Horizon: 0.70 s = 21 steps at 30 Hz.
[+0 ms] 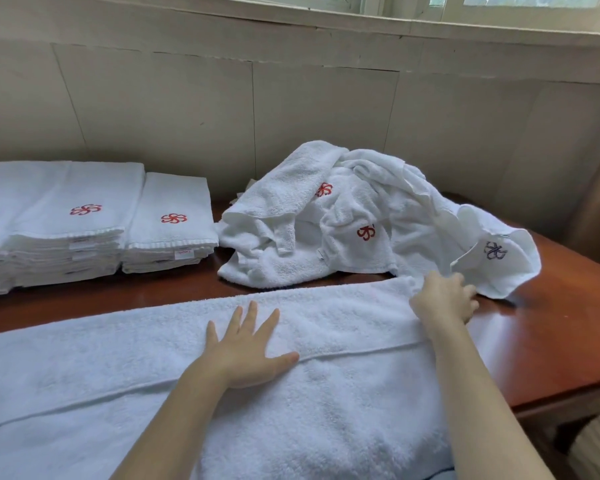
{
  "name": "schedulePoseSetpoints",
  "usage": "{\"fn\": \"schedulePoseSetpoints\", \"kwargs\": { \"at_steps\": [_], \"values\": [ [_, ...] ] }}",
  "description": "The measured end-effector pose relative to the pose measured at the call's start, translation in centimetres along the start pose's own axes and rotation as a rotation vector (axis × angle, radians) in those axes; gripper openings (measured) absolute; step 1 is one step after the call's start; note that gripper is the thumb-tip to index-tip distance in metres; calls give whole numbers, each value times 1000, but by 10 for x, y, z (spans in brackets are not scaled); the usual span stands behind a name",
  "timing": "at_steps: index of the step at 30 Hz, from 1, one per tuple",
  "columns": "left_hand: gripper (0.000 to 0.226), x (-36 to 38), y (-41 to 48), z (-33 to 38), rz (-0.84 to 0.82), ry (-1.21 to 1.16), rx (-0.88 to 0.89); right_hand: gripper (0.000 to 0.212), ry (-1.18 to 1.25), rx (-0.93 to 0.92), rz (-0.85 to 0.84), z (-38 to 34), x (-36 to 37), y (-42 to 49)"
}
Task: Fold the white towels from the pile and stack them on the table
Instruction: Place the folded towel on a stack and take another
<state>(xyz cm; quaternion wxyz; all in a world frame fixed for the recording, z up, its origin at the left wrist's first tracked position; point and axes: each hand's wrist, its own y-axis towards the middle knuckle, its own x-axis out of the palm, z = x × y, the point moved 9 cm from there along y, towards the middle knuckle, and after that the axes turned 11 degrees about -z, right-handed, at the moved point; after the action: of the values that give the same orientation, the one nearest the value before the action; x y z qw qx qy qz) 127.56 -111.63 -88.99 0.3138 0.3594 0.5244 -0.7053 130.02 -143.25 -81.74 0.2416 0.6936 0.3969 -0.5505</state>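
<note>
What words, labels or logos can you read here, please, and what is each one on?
No text reads clearly.
Tags on the folded stacks: print too blurred to read.
Red emblems on stacks and pile: swirls, no letters.
Blue emblem on pile: blurred, unreadable.
Spread towel: no text shows.

No words or numbers can be read. Red swirl emblems (85,209) mark two folded stacks (66,251) at the table's (551,341) back left and two towels in the pile (281,268). One pile towel bears a dark blue emblem (496,251). The stacks' sewn tags (184,252) are blurred.
</note>
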Motion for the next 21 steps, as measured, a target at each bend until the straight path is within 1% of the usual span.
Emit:
{"fn": "schedulePoseSetpoints", "kwargs": {
  "at_steps": [1,2,3,4,5,6,7,8,9,11,13,15,21],
  "values": [
    [81,-3,-2,-1,-16,-8,4,35,-18,-101,42,-20,-2,-7],
    [75,-7,-6,-5,-32,-24,-3,32,2,-229,41,-44,1,-17],
    [70,-13,-11,-14,-44,-49,-33,32,39,-365,-10,-69,11,-31],
    [66,-18,-19,-31,-49,-84,-89,37,56,-485,-108,-94,29,-46],
    [66,-20,-28,-57,-55,-124,-170,48,26,-578,-241,-117,53,-64],
    [67,-18,-40,-87,-61,-165,-262,58,-47,-639,-368,-134,80,-81],
    [70,-12,-54,-121,-64,-206,-359,64,-138,-679,-453,-147,104,-96],
    [72,-2,-69,-156,-57,-235,-452,67,-222,-704,-481,-154,124,-107],
    [73,11,-84,-188,-44,-249,-531,69,-270,-718,-461,-160,136,-111],
    [77,28,-107,-226,40,-271,-601,71,-281,-734,-378,-170,144,-110],
    [79,30,-111,-239,171,-275,-600,71,-272,-745,-336,-180,144,-102],
    [69,19,-109,-246,252,-252,-626,71,-280,-746,-329,-190,144,-96],
    [61,-3,-90,-260,311,-248,-602,68,-301,-706,-346,-201,145,-91]
  ]
}}
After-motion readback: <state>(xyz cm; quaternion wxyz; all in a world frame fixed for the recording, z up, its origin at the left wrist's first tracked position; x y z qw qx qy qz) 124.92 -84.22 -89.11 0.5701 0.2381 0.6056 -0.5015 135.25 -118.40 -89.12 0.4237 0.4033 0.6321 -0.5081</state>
